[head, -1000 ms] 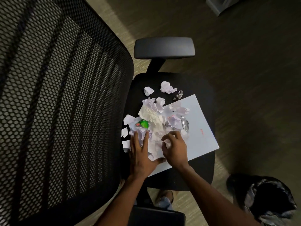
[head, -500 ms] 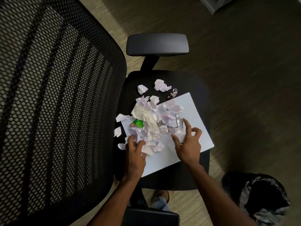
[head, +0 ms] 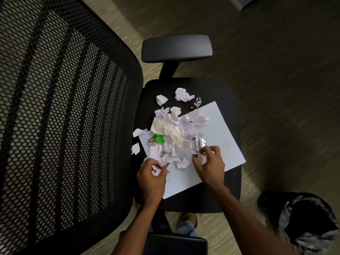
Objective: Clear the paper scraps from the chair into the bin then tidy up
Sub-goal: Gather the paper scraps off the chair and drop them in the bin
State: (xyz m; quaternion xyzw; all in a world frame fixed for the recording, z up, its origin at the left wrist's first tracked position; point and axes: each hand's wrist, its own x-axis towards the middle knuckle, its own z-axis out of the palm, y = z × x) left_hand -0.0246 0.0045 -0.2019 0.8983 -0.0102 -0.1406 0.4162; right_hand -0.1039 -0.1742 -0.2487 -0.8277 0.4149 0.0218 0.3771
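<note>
A heap of white crumpled paper scraps (head: 173, 137) lies on the black chair seat (head: 226, 100), partly on a flat white sheet (head: 217, 137). A green bit (head: 158, 139) and a foil wrapper (head: 202, 142) are mixed in. Two loose scraps (head: 183, 95) and a small dark wrapper (head: 196, 103) lie at the seat's far side. My left hand (head: 150, 178) grips white scraps at the heap's near left edge. At the heap's near right edge, my right hand (head: 209, 163) pinches a small white scrap. The bin (head: 305, 223), lined with a dark bag, stands on the floor at lower right.
The chair's mesh backrest (head: 60, 116) fills the left of the view. One black armrest (head: 176, 47) is beyond the seat, another (head: 174, 244) at the bottom edge. A shoe (head: 186, 227) shows under the seat. Carpeted floor (head: 276, 89) lies to the right.
Both hands went from lying spread on the heap to curling round scraps; the right hand swung out to the right, then came back to the heap's edge.
</note>
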